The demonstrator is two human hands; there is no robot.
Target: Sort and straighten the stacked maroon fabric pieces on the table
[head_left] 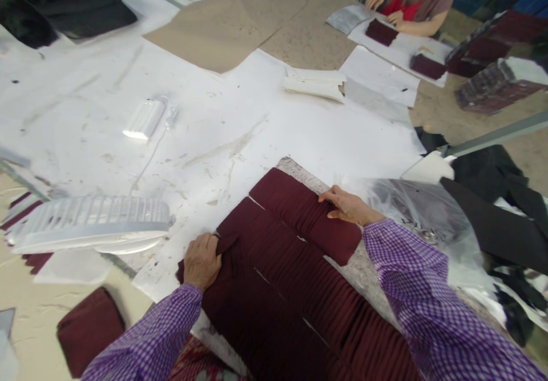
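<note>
Overlapping rows of maroon fabric pieces (278,272) are already lying fanned across the white paper-covered table (85,118), while the left hand (202,261) is pinching one piece's corner and the right hand (347,205) is pressing flat, fingers open, on the far row, squaring still seemingly underway.

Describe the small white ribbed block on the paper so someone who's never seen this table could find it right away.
Start at the big white paper sheet covering the table, then look up from the white slatted fan lying at its left edge. The white ribbed block sits alone there, well beyond the left hand on the maroon fabric. Unlike its neighbours, a thin white cord trails from it.
</note>
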